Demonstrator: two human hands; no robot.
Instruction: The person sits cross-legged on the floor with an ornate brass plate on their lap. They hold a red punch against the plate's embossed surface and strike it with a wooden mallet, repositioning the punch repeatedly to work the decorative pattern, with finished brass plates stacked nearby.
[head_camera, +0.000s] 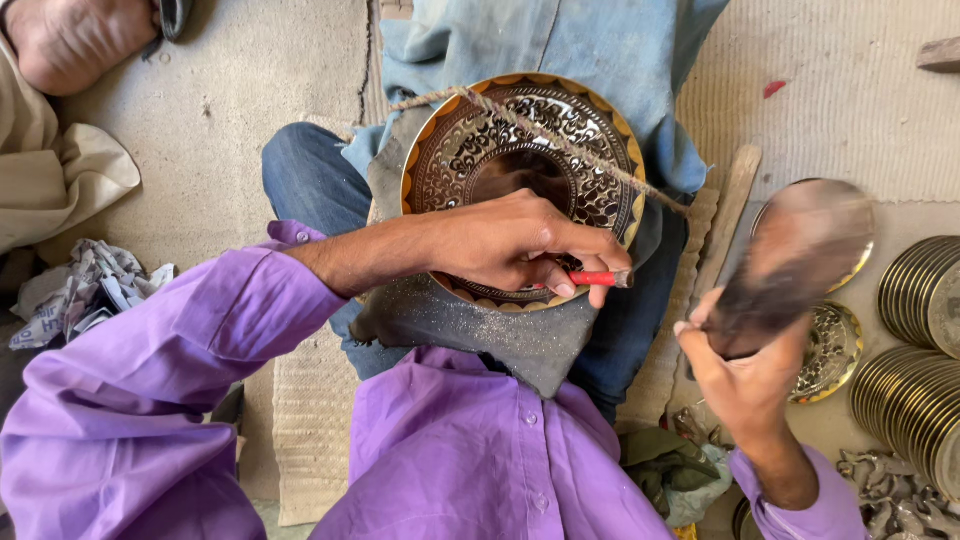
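Observation:
An engraved round brass plate (470, 150) with a dark floral pattern and a golden scalloped rim rests on a dark leather pad (480, 330) across my lap. A twisted rope (560, 140) runs over it. My left hand (520, 245) lies on the plate's lower part and grips a thin red-handled engraving tool (598, 279), tip pointing right. My right hand (745, 375) is raised to the right of the plate and grips a wooden mallet (790, 260), which looks blurred.
Stacks of brass plates (915, 350) stand on edge at the right, with one flat engraved plate (830, 350) under the mallet. A wooden stick (730, 215) lies beside my knee. Crumpled paper (85, 290) lies at the left. Another person's foot (65, 40) shows at top left.

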